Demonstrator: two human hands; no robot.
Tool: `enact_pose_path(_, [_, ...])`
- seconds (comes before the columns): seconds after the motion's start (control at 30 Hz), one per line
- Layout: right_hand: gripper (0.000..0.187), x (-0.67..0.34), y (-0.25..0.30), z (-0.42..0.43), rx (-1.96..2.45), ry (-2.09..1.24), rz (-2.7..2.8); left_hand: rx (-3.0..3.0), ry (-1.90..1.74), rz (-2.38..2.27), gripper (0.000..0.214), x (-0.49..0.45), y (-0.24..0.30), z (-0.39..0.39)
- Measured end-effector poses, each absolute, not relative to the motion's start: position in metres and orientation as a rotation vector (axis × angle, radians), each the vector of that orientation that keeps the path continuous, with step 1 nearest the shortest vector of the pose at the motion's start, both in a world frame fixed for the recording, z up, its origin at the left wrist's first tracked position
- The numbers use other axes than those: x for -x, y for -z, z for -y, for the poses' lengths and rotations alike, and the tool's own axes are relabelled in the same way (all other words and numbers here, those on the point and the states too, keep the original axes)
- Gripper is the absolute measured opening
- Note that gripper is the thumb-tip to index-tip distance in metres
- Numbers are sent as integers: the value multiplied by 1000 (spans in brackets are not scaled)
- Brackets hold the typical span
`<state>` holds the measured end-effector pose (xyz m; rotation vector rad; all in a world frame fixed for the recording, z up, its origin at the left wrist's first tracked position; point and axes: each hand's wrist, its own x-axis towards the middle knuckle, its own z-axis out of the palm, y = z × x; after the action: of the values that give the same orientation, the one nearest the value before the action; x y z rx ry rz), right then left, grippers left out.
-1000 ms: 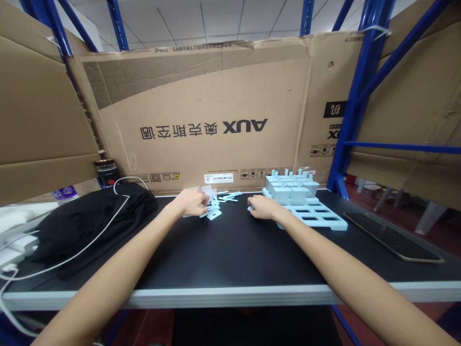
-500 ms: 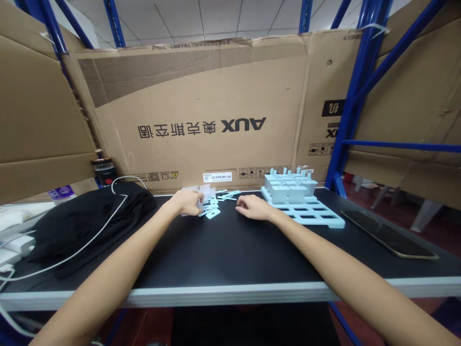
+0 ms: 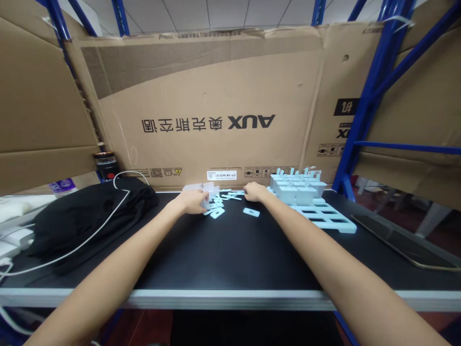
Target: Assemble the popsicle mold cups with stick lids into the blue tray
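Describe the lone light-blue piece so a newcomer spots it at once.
On the black tabletop, find the light-blue pile by the left hand. To the right of it, on the near side of the right hand, lies one flat, slotted piece. Unlike the piled ones, it lies alone, touching no other.

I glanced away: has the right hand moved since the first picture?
Yes: the right hand moved left and back, closer to the white label behind.
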<state>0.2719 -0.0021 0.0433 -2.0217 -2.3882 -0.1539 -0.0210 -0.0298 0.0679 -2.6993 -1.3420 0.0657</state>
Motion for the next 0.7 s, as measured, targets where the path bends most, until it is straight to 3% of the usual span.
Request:
enact_pose_path(0.5, [15, -275, -54, 17, 1953, 242, 2333, 2714, 103, 1339, 44, 20, -66, 32])
enact_pose_path(0.7, [6, -281, -61, 19, 1612, 169, 2006, 2669, 138, 1266, 46, 21, -61, 27])
